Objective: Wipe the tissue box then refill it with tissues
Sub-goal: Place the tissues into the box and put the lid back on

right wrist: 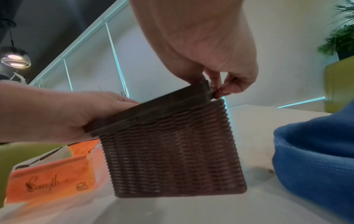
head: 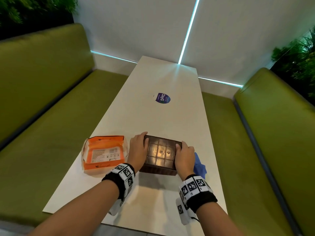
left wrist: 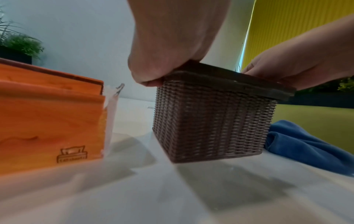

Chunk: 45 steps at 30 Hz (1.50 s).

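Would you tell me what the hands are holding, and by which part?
Both hands grip the brown woven tissue box by its lid's rim: left hand on the left edge, right hand on the right.

A long white table (head: 170, 79) runs from the lower centre of the head view toward the far wall, its glossy top catching a bright reflection near the far end. A round purple sticker (head: 163, 98) lies on the tabletop at mid-frame. Olive-green upholstered benches flank the table: the left bench (head: 51, 92) fills the left half of the frame, the right bench (head: 265, 126) the right edge. The pale wall (head: 136, 26) behind is crossed by thin cyan light strips (head: 188, 31), one near-vertical and one horizontal at the wall base. Green foliage (head: 296, 55) occupies the upper right and upper left corners. In the right wrist view, a pendant lamp (right wrist: 15, 58) hangs at upper left against a dark ceiling.
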Available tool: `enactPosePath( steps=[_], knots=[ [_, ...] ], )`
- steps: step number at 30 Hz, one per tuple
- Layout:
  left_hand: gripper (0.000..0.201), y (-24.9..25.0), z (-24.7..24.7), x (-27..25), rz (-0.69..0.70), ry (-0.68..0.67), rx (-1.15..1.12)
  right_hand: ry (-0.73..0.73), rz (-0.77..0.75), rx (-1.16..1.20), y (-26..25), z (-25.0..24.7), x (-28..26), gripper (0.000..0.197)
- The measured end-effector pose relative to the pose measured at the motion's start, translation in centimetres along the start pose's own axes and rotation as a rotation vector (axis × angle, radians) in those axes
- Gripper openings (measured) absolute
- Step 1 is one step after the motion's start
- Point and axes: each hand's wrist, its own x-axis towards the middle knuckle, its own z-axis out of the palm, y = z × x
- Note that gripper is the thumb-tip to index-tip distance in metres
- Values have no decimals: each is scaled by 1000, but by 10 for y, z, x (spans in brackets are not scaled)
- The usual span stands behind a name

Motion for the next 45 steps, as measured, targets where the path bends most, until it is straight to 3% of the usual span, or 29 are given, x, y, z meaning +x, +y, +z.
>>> enactPosePath(
  steps=[13, 23, 29, 38, 45],
  knots=[
    [38, 11, 5, 1, -111, 3, 13, -2, -70, 116, 6, 3, 30, 35],
    [46, 9, 10, 4, -30, -90, -31, 30, -35, 131, 14, 10, 31, 36],
    [52, 8, 12, 5, -93, -136, -15, -111, 4, 110, 12, 7, 24, 42],
    [57, 6, 10, 9, -262, -157, -94, -303, 13, 367, 13, 8, 31, 42],
    [57, 6, 9, 10, -272, -157, -119, -245, 63, 496, 14, 15, 29, 38]
  ],
)
